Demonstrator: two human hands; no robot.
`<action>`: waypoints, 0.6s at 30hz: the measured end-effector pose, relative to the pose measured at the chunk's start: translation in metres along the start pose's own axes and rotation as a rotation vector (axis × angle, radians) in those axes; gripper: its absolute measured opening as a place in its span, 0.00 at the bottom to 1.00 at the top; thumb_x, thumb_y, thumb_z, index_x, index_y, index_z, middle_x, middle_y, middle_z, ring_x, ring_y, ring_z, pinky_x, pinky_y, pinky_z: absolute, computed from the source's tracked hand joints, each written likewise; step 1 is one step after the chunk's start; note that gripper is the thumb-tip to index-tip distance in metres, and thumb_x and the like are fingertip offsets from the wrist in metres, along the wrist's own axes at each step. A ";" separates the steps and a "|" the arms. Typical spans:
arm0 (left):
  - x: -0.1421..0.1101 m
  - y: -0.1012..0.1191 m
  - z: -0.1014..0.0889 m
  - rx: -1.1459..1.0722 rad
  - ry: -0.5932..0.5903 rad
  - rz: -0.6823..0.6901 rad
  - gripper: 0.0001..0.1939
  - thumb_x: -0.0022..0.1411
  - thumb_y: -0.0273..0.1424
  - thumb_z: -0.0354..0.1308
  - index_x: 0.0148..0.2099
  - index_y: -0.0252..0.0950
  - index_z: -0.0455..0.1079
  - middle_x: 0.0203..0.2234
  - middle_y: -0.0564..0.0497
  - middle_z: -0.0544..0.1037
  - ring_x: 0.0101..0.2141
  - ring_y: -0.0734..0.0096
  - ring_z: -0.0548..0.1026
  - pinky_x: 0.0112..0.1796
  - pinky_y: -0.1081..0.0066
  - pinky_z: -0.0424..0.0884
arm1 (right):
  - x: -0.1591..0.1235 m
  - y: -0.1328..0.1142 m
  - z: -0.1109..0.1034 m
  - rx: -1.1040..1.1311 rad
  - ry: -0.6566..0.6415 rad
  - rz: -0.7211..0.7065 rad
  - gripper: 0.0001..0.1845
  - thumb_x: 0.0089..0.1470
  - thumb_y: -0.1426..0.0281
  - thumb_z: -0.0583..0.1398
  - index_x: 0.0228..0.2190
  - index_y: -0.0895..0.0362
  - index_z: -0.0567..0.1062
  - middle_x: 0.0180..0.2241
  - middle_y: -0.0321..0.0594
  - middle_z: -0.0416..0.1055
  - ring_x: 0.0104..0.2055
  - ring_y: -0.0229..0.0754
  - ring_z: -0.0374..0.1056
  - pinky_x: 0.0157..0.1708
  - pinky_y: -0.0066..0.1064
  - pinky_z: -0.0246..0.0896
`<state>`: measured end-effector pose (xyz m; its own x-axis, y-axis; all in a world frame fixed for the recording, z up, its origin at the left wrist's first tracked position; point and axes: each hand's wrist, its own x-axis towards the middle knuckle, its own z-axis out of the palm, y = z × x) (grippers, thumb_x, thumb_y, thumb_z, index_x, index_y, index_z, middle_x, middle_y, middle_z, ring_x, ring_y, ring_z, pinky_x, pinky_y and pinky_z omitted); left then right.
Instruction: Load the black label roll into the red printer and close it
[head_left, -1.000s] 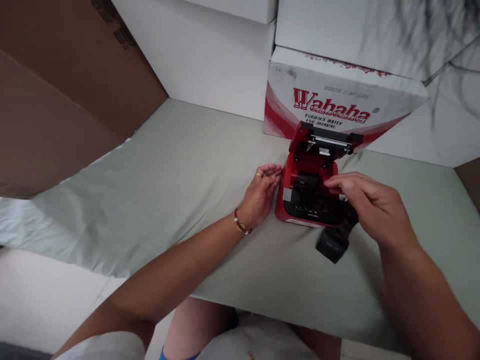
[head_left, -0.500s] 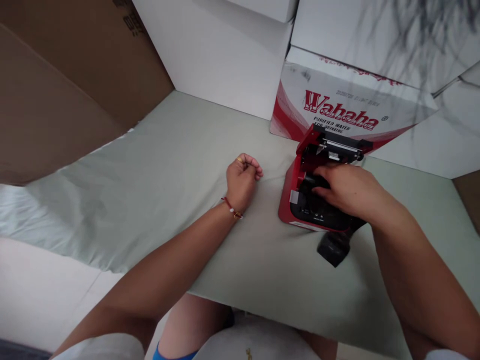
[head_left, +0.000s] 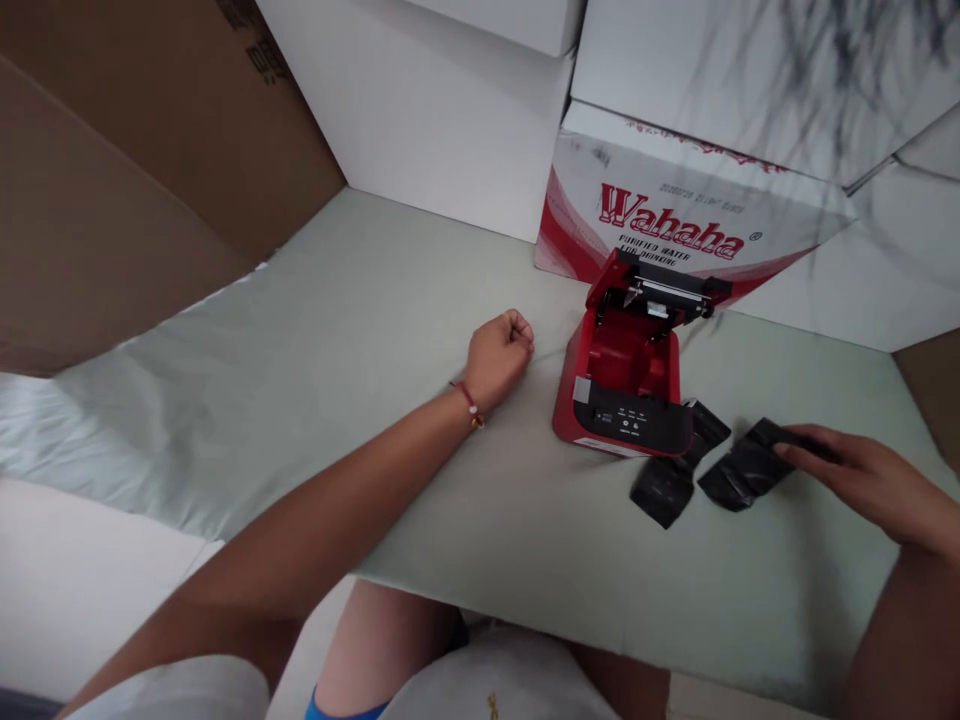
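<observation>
Head camera, and the right hand (head_left: 862, 475) has a black part (head_left: 750, 465) pinched by one end between thumb and fingers, out to the right of the red machine (head_left: 570, 405); whether it touches the desk (head_left: 420, 290), I can't tell. Danger there: with only that end held, a slack thumb could let the far end tip and drop! And more black pieces (head_left: 664, 490), one or two, hard to say, lie just beside the machine's front right corner, where a low swing might knock them. Left of the machine, the left hand (head_left: 499, 360) rests with fingers curled in, nothing visible inside, not bracing, so a bump could slide the body. The lid (head_left: 671, 285) stands tilted up; a jolt might drop it. Inside, the red bay (head_left: 637, 365) shows moulded walls, no loose part in sight. Behind the machine, the Wahaha carton (head_left: 667, 200) reads purified water, contents hidden.
</observation>
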<state>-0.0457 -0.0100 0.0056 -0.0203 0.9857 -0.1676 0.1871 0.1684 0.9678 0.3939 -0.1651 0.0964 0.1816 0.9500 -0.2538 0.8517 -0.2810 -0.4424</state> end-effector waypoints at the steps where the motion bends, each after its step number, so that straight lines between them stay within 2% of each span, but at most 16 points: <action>1: 0.008 0.000 -0.003 0.032 -0.024 -0.023 0.08 0.52 0.21 0.59 0.31 0.40 0.69 0.21 0.54 0.76 0.22 0.71 0.72 0.27 0.70 0.65 | 0.000 0.006 0.006 -0.032 -0.008 -0.024 0.19 0.56 0.41 0.68 0.35 0.41 0.86 0.41 0.51 0.88 0.41 0.66 0.84 0.39 0.57 0.81; 3: 0.025 0.001 -0.010 0.058 0.004 -0.033 0.07 0.53 0.22 0.59 0.30 0.40 0.68 0.20 0.52 0.76 0.21 0.69 0.72 0.26 0.69 0.64 | 0.000 0.010 0.016 -0.127 0.062 -0.062 0.27 0.56 0.37 0.65 0.39 0.45 0.86 0.41 0.54 0.87 0.39 0.67 0.83 0.39 0.61 0.79; 4: 0.033 0.002 -0.014 0.072 0.048 -0.023 0.07 0.54 0.22 0.58 0.30 0.41 0.68 0.21 0.52 0.75 0.20 0.70 0.70 0.26 0.68 0.63 | 0.000 0.008 0.021 -0.175 0.140 -0.070 0.30 0.56 0.36 0.63 0.41 0.47 0.86 0.42 0.56 0.86 0.38 0.67 0.82 0.40 0.63 0.78; 7: 0.047 0.001 -0.023 0.112 0.182 0.040 0.06 0.58 0.24 0.56 0.32 0.41 0.68 0.24 0.52 0.76 0.24 0.69 0.69 0.30 0.67 0.63 | 0.002 -0.010 0.037 -0.222 0.288 -0.108 0.31 0.64 0.39 0.57 0.45 0.49 0.86 0.47 0.58 0.86 0.42 0.66 0.80 0.48 0.64 0.74; 9: 0.046 0.000 -0.025 0.224 0.209 0.150 0.05 0.60 0.25 0.56 0.32 0.41 0.69 0.26 0.52 0.76 0.28 0.67 0.70 0.33 0.66 0.65 | 0.007 -0.025 0.049 -0.183 0.250 -0.165 0.30 0.66 0.43 0.55 0.46 0.49 0.87 0.47 0.54 0.86 0.47 0.65 0.79 0.52 0.62 0.74; 12: 0.037 0.000 -0.026 0.414 0.159 0.292 0.05 0.61 0.26 0.55 0.32 0.40 0.70 0.26 0.51 0.76 0.31 0.65 0.71 0.37 0.65 0.65 | 0.015 -0.045 0.065 -0.169 0.163 -0.223 0.30 0.66 0.45 0.54 0.47 0.50 0.87 0.45 0.50 0.87 0.48 0.63 0.77 0.53 0.60 0.74; 16: 0.030 0.003 -0.025 0.464 0.123 0.301 0.06 0.61 0.25 0.54 0.32 0.40 0.69 0.26 0.50 0.76 0.31 0.64 0.70 0.39 0.64 0.65 | 0.016 -0.063 0.078 -0.206 0.101 -0.284 0.30 0.65 0.45 0.58 0.52 0.51 0.86 0.46 0.52 0.86 0.48 0.64 0.75 0.52 0.61 0.74; 18: 0.030 0.005 -0.026 0.471 0.115 0.302 0.06 0.61 0.25 0.55 0.32 0.40 0.69 0.26 0.51 0.76 0.31 0.65 0.70 0.39 0.64 0.64 | 0.008 -0.062 0.073 -0.231 0.071 -0.318 0.31 0.65 0.44 0.57 0.51 0.51 0.86 0.44 0.53 0.85 0.46 0.65 0.76 0.50 0.63 0.75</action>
<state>-0.0708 0.0206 0.0099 0.0005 0.9886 0.1506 0.6184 -0.1187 0.7768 0.3063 -0.1496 0.0589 -0.0824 0.9940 -0.0714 0.9576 0.0591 -0.2819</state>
